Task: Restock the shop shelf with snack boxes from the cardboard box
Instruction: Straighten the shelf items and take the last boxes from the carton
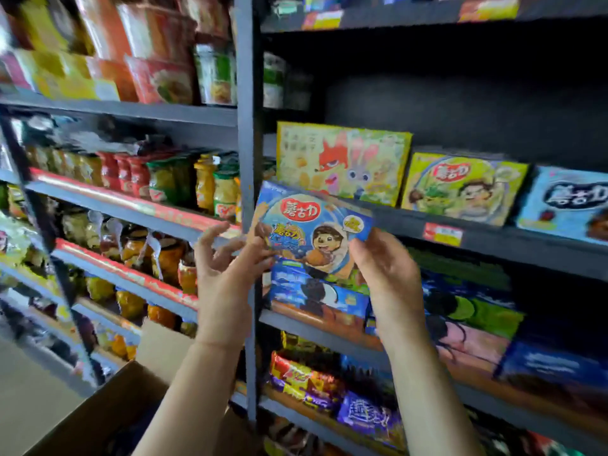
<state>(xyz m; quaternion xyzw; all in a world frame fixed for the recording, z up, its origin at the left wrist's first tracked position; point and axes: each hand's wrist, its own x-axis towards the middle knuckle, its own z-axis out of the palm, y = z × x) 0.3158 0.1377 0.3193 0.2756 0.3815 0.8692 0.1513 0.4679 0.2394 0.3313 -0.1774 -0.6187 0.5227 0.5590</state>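
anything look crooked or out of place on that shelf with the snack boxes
Nothing looks damaged or spilled. The blue snack box is tilted only because both hands hold it in front of the shelf edge; the boxes already on that shelf stand upright.

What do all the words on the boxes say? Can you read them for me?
"蘑古力" in the red oval on the blue snack box that both hands hold.
"蘑古力" on the green box on the shelf.
"蘑古力" on the light blue box, in dark letters, partly blurred.
Price tag, fox and rabbit box, jar labels: too blurred to read.
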